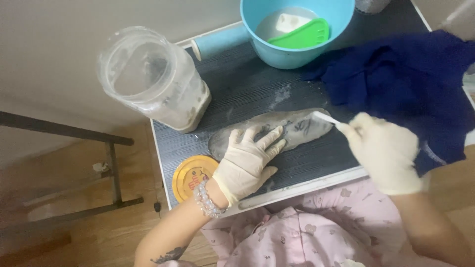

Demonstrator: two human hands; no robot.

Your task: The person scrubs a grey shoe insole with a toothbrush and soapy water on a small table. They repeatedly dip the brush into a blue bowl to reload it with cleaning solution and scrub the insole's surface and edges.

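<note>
Pale plain wall (pixel 59 29) across the upper left of the frame. Warm wooden floor (pixel 74 232) at lower left, under a dark metal frame (pixel 111 163). Soft, even light.

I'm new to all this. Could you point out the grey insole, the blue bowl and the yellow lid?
grey insole (pixel 302 126): head view, on its bare toe half.
blue bowl (pixel 289 55): head view, on its outer front wall.
yellow lid (pixel 190 175): head view, on its top face.
</note>
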